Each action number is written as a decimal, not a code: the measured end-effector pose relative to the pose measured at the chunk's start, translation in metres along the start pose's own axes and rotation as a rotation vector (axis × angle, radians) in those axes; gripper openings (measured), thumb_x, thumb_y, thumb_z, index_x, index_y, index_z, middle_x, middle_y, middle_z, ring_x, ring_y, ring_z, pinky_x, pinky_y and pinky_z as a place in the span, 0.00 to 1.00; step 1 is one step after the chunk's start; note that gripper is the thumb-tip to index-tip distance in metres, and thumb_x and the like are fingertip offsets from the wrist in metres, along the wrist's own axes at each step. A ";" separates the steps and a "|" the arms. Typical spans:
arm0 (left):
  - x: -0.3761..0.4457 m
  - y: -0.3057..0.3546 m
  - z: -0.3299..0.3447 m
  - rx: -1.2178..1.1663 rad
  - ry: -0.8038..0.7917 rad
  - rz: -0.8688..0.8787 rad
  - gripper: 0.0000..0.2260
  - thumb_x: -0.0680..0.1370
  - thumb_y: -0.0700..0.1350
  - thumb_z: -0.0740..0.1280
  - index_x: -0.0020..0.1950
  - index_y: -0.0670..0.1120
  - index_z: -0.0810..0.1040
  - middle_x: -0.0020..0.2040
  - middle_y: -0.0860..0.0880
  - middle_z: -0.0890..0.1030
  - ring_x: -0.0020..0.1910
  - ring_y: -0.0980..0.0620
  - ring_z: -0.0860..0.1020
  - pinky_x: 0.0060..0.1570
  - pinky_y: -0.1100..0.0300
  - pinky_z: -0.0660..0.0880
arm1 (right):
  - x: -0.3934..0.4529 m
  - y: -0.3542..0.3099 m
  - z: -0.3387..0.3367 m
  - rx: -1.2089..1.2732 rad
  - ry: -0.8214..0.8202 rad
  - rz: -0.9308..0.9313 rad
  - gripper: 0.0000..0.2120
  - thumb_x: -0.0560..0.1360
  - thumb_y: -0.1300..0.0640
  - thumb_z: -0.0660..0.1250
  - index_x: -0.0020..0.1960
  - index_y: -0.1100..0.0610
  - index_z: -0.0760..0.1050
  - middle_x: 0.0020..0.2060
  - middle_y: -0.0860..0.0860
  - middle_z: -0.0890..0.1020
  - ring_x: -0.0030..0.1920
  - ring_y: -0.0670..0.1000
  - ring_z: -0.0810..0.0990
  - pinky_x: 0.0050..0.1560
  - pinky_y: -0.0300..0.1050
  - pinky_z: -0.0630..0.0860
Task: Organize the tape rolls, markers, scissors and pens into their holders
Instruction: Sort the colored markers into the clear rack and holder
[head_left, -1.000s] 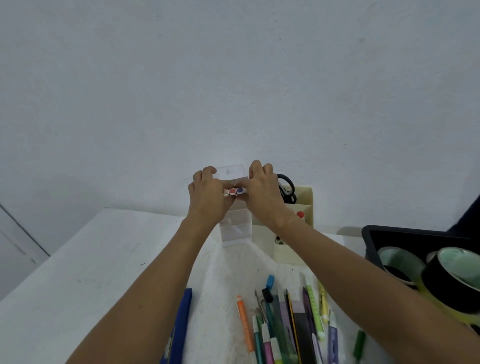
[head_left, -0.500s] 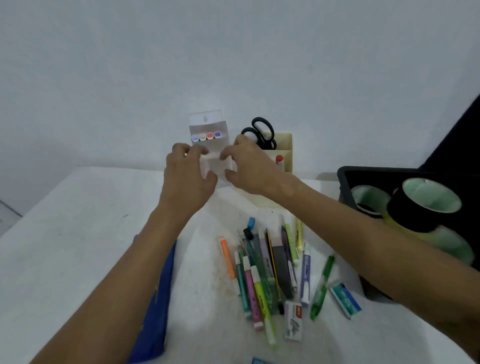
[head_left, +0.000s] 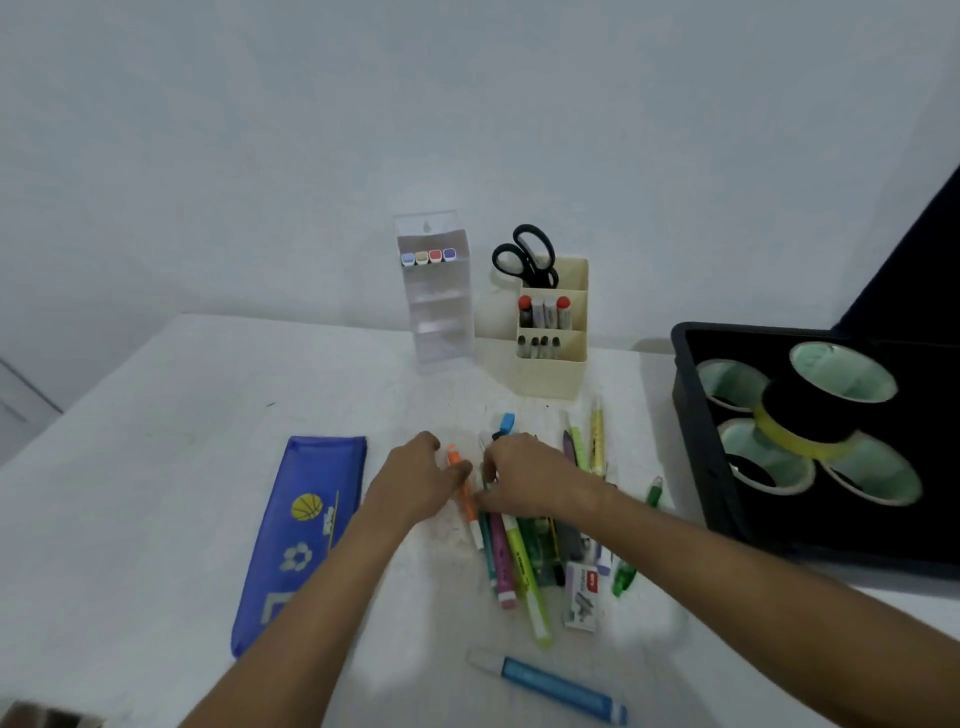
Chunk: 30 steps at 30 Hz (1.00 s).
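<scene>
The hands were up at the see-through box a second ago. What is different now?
Both hands let go of the clear holder and came down to the loose pens. The left hand and right hand now touch the pile by the orange marker; whether either grips one is unclear. The four markers in the holder, the scissors and the tape rolls stayed put.

Clear holder (head_left: 439, 291) stands left of the compartment holder (head_left: 553, 332); loose markers (head_left: 519, 545) lie before them.

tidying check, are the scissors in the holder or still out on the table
In: the scissors stand blades-down in the beige holder, black handles sticking up.
</scene>
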<state>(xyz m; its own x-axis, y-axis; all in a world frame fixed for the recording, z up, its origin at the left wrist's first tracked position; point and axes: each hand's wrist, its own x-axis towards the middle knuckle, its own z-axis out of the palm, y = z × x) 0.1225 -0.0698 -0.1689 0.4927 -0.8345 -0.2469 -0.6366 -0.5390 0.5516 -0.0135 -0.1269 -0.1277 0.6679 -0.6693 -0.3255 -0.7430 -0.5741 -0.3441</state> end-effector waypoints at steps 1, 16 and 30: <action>0.001 0.001 -0.001 -0.006 0.008 -0.003 0.25 0.74 0.57 0.69 0.65 0.44 0.71 0.56 0.42 0.79 0.45 0.44 0.81 0.41 0.55 0.78 | 0.002 -0.001 0.001 -0.004 0.006 0.004 0.16 0.71 0.48 0.69 0.51 0.60 0.78 0.46 0.56 0.80 0.46 0.54 0.80 0.43 0.47 0.77; -0.004 -0.008 -0.035 -0.135 0.149 0.003 0.18 0.74 0.45 0.67 0.62 0.43 0.71 0.44 0.46 0.79 0.36 0.54 0.77 0.32 0.63 0.71 | 0.014 -0.027 0.011 0.006 0.109 0.029 0.09 0.72 0.56 0.68 0.42 0.58 0.69 0.39 0.52 0.74 0.43 0.53 0.77 0.33 0.41 0.69; -0.009 0.006 -0.084 -0.250 0.352 0.122 0.08 0.75 0.50 0.71 0.48 0.47 0.76 0.39 0.46 0.81 0.36 0.45 0.82 0.38 0.54 0.77 | 0.029 0.001 -0.067 1.005 0.131 0.127 0.08 0.76 0.63 0.66 0.55 0.63 0.78 0.50 0.60 0.80 0.45 0.54 0.84 0.49 0.44 0.82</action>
<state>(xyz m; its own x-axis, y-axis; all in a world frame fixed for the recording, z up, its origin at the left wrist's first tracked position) 0.1644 -0.0563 -0.0962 0.6227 -0.7768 0.0940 -0.5604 -0.3589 0.7464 0.0018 -0.1785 -0.0783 0.5317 -0.7789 -0.3326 -0.3873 0.1257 -0.9134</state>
